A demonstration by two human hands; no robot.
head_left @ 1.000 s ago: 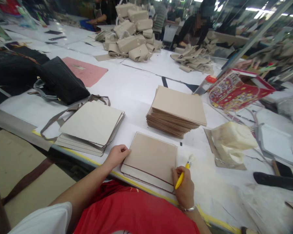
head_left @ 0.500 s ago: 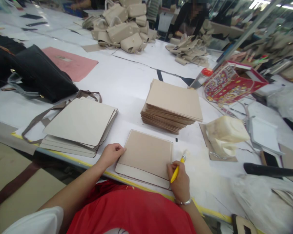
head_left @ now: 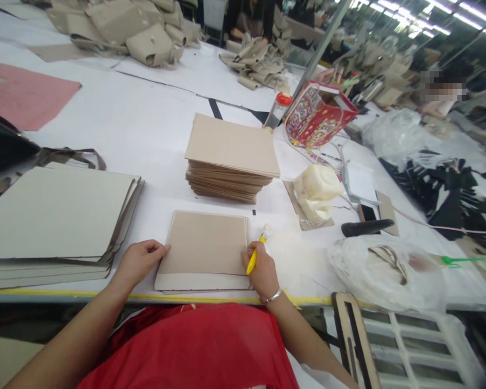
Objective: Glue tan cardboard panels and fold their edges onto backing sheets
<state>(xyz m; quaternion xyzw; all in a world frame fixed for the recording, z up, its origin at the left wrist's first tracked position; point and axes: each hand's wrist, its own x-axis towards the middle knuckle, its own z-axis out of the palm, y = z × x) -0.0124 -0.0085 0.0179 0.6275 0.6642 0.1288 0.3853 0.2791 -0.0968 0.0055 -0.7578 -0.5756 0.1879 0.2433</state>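
Observation:
A beige rectangular panel (head_left: 206, 243) lies over a slightly longer pale grey panel (head_left: 202, 281) at the table's near edge, leaving a pale strip showing along the front. My left hand (head_left: 140, 263) is closed, thumb and forefinger pinched at the left edge of the panels. In my right hand (head_left: 264, 274) is a brush (head_left: 252, 260) with a yellow handle, its whitish bristles pointing away from me. The fingertips of that hand also touch the panels' right edge. Behind them stands a stack of beige panels (head_left: 233, 146). Larger pale grey panels (head_left: 56, 216) are piled at the left.
On the right sit a cut-open plastic jug (head_left: 316, 186), a black-handled tool (head_left: 366, 227) and a clear plastic bag (head_left: 383, 275). Farther back are a red-capped bottle (head_left: 278, 111), a red patterned paper bag (head_left: 319, 114), a metal pole (head_left: 322, 46) and heaped beige bags (head_left: 125, 32).
The view has turned to the right, so everything sits farther left in the picture. Both hands keep their places at the panels' edges, and the brush stays in my right hand.

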